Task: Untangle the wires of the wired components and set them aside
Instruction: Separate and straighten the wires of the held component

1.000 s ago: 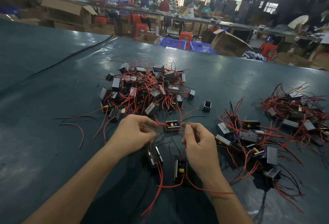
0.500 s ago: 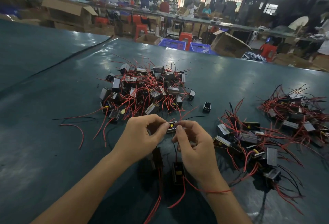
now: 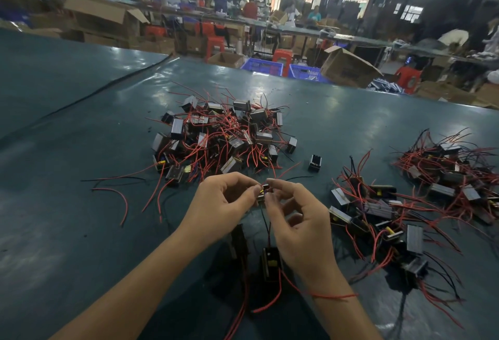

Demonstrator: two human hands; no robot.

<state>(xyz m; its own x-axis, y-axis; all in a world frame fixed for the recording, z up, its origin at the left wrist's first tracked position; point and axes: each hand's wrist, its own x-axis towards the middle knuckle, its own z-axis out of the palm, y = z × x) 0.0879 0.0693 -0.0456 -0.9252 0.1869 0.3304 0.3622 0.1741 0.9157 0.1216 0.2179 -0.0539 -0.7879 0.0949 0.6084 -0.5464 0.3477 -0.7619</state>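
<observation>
Wired components show closest in: one dark block [image 3: 270,261] under the right wrist and a second block [image 3: 239,241] beside it, both blurred, with red and black wires running up toward the hands. Whether they hang or lie on the surface [image 3: 81,231] I cannot tell. A thin red strand [image 3: 334,296] crosses the right wrist.

Just above, the left hand [image 3: 221,204] and the right hand [image 3: 299,226] meet over the dark green surface. Each pinches the same small component [image 3: 263,191] between thumb and forefinger, with the other fingers loosely curled.

To the left, a loose red wire [image 3: 118,199] curves on the surface. To the right lies a spread of sorted pieces [image 3: 378,212], with another cluster [image 3: 453,172] further right. Beyond the hands sits the big tangled heap [image 3: 221,137] of blocks and red leads, and a lone component [image 3: 314,162] stands apart at its right edge.

Past the surface's far edge are blue crates [image 3: 283,68], an open cardboard box [image 3: 348,66] and red stools [image 3: 214,42]. People work at a long bench [image 3: 297,30] at the back.
</observation>
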